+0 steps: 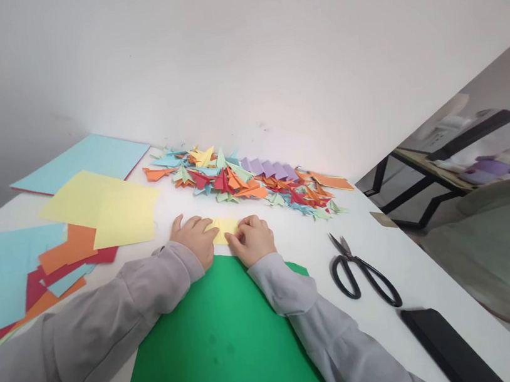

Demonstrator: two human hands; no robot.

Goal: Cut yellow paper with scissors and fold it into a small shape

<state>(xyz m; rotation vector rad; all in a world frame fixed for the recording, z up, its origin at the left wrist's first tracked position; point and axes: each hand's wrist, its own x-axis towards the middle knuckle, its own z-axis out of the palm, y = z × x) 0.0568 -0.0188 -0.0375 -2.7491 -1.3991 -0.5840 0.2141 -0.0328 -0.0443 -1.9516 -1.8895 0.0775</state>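
Observation:
A small piece of yellow paper (226,227) with a crease near its middle lies on the white table between my hands. My left hand (195,238) rests palm down at its left side, fingers stretched out and their tips pressing on the paper. On the other side, my right hand (255,241) has its fingers curled in and pinches the paper's right part. Fingers cover both ends of the piece. Just below the hands, a large green sheet (223,341) spreads toward me, partly under my right sleeve.
Folded colourful paper pieces (229,179) are heaped along the wall. Loose yellow sheets (120,210), blue sheets (14,269) and orange scraps (71,248) lie left. Black-handled scissors (350,258) and a black flat object (448,347) lie right. Beyond the table edge is grey-green fabric (505,250).

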